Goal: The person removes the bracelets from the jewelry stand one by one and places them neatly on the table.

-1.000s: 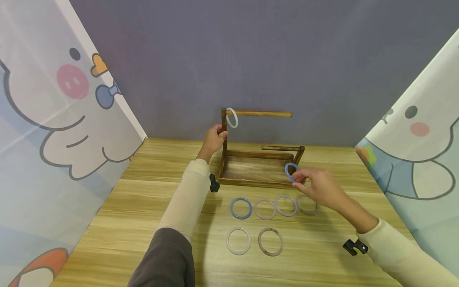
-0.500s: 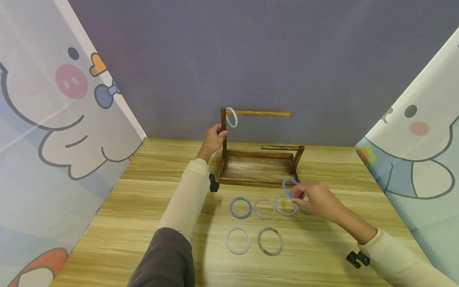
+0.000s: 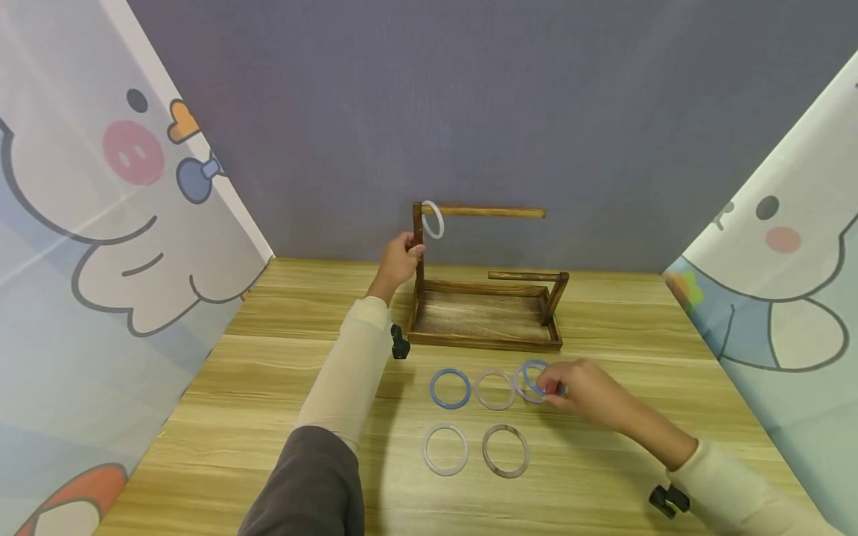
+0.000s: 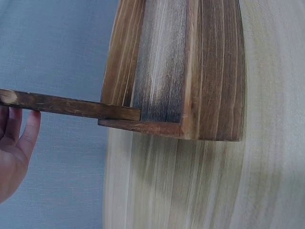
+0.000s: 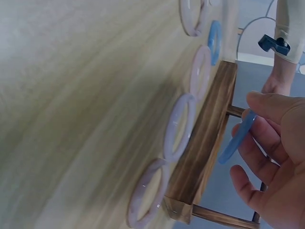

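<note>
My left hand [image 3: 398, 259] grips the tall post [image 4: 62, 103] of a dark wooden bangle rack [image 3: 482, 342]. A white bangle [image 3: 441, 221] hangs on the rack's upper bar [image 3: 496, 212], close to that post. My right hand [image 3: 590, 393] pinches a blue bangle [image 5: 237, 140] between thumb and fingers. In the head view it overlaps a lavender bangle [image 3: 518, 391] in the row before the rack. That row also has a darker blue bangle [image 3: 432, 391], a pale pink one [image 3: 496, 372] and a mauve-brown one [image 5: 135, 200], which my right hand hides in the head view.
Nearer me lie a whitish bangle [image 3: 425, 450] and a brown-mottled one [image 3: 526, 451]. A short post at the rack's right end carries a lower bar [image 3: 519, 276]. Behind the wood-grain table [image 3: 302, 417] rises a grey wall [image 3: 469, 97], with cartoon-printed panels at both sides.
My right hand has come down and toward me with the blue bangle, from the rack's right end to the row of bangles. The left hand stays on the post.
</note>
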Tool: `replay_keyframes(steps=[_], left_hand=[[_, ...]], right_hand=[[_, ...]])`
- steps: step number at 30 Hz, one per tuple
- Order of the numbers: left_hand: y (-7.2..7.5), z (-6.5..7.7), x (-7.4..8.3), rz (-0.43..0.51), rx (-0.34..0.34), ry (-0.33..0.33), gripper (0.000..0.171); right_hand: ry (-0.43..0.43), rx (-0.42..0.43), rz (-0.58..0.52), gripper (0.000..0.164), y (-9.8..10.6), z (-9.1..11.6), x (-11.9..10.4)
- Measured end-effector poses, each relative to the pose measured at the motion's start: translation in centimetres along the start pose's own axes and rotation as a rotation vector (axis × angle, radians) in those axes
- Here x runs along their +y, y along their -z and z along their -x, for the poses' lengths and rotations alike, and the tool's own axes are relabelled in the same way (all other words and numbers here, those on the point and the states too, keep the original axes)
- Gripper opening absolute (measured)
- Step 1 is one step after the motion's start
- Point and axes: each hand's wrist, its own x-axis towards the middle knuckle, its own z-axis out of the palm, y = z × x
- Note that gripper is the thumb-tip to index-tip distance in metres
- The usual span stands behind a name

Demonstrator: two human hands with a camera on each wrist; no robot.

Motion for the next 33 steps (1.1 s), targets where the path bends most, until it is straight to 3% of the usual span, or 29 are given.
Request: replay_keyframes(steps=[9,18,33], left_hand=[[-0.1,0.0,0.0,0.001,0.002,-0.005,0.03],[-0.1,-0.1,-0.1,0.003,0.007,-0.009,0.03],[0.0,0.0,0.0,0.019,0.001,0.0,0.031]], right_hand=[[0.0,-0.055,0.033,0.02,-0.9,0.6,-0.1],[-0.014,-0.181,-0.056,0.016,-1.2,1.3,0.1],[0.014,-0.217,-0.046,0.021,-1.5,2.4,-0.5]])
